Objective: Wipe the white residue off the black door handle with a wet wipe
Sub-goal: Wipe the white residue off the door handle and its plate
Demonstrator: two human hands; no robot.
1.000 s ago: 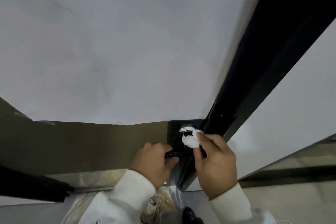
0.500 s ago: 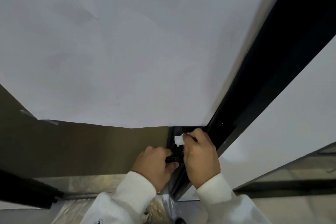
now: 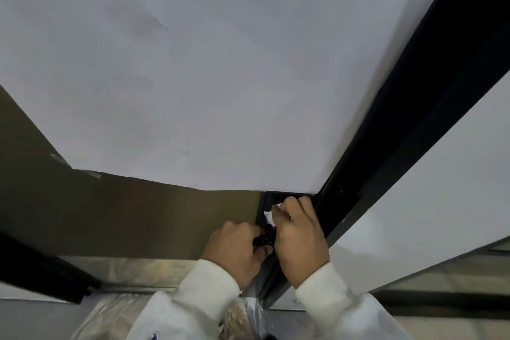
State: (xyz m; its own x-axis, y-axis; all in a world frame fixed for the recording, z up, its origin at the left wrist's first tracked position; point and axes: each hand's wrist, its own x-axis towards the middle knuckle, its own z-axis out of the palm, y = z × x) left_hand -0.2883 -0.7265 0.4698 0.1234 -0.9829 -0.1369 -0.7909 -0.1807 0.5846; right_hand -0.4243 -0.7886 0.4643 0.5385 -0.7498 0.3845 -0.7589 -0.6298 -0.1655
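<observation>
The left hand point(image 3: 237, 250) has its fingers curled around the black door handle point(image 3: 264, 240), its grip closed on the handle's outer end; only a short glossy stretch of the handle shows between the two hands. The handle sits low in the view, against a black plate point(image 3: 266, 201) at the edge of the door, just below the bottom edge of a large white paper sheet point(image 3: 207, 77) that covers most of the door. The right hand point(image 3: 300, 240) is just beside the left one, almost touching it, with its fingers bent tight around a white wet wipe point(image 3: 269, 217); its grip is closed on the wipe. A small crumpled corner of the wipe pokes out at the left of the fingertips and lies against the black plate just above the handle. Whether any white residue is left on the handle cannot be told, since the hands cover most of it. Both wrists wear white sleeves point(image 3: 209, 284). A black door frame point(image 3: 414, 124) runs diagonally up to the right, and a brown door panel point(image 3: 124, 215) lies left of the handle.
</observation>
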